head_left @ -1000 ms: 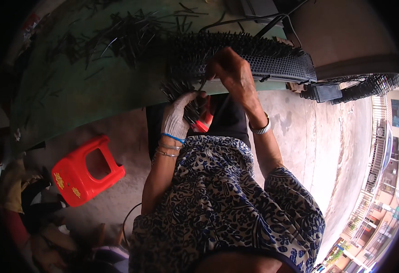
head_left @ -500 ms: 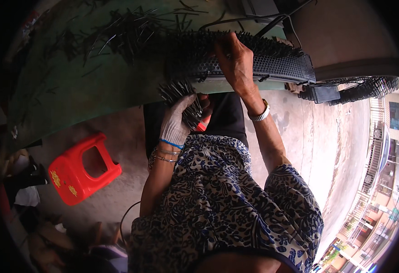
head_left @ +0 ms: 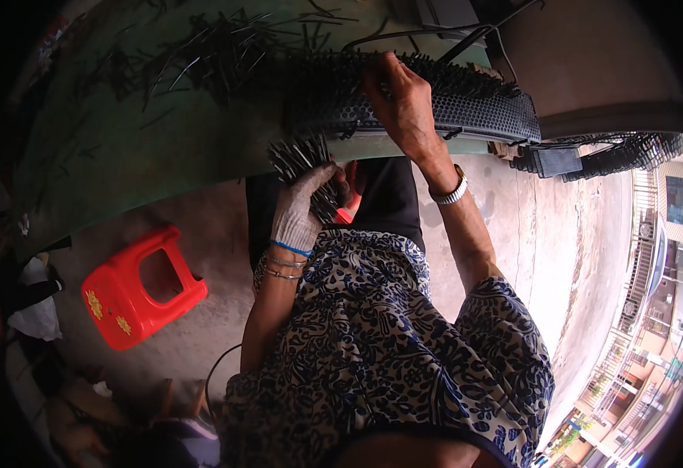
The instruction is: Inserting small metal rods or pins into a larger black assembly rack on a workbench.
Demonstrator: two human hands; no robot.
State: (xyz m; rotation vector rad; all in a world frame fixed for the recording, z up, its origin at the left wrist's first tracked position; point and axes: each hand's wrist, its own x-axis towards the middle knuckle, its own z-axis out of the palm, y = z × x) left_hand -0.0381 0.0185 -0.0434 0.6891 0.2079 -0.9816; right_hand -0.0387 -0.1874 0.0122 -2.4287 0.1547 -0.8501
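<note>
In a white knit glove with bare-looking fingertips, my left hand (head_left: 296,209) is closed around a bundle of thin black sticks (head_left: 299,158) near the table's front edge. My bare right hand (head_left: 408,109) is above a long black perforated rack (head_left: 490,115). Its fingers are pinched together among the upright black pieces (head_left: 466,81) that crowd the rack's top. Whatever is between those fingertips is hidden by the hand and the dark background.
A loose pile of black sticks (head_left: 217,54) lies on the green table (head_left: 162,152), left of the rack. Black cables (head_left: 466,43) run behind it. On the floor at left is a red plastic stool (head_left: 115,308). Black mesh racks (head_left: 622,152) stand at far right.
My right hand has shifted slightly left and its wrist has turned a little, still at the rack. My left hand keeps the bundle, with its sticks tilted slightly differently.
</note>
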